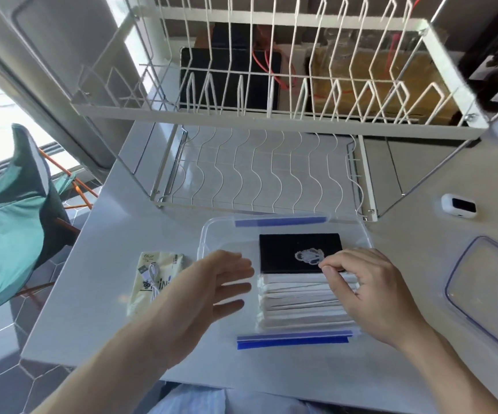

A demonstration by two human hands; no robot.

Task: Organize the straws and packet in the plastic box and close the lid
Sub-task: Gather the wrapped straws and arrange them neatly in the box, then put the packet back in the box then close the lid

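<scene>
Left hand: hovering wide and flat at the box's left wall, fingers straight, holding nothing.
Right hand: pinching the top wrapped straw between thumb and forefinger, resting over the stack's right end.
Straws: lying side by side in white paper wrappers in the near half of the box; probably light, thin and easily bent, so pinching near an end looks safest.
Packet: black, flat, lying in the far half, touching the straws; likely soft and light.
Plastic box: clear, open, blue clips front and back.
Lid: waiting on the table to the right, well apart; stiff, best taken by its edges.
Dish rack: standing behind.
</scene>
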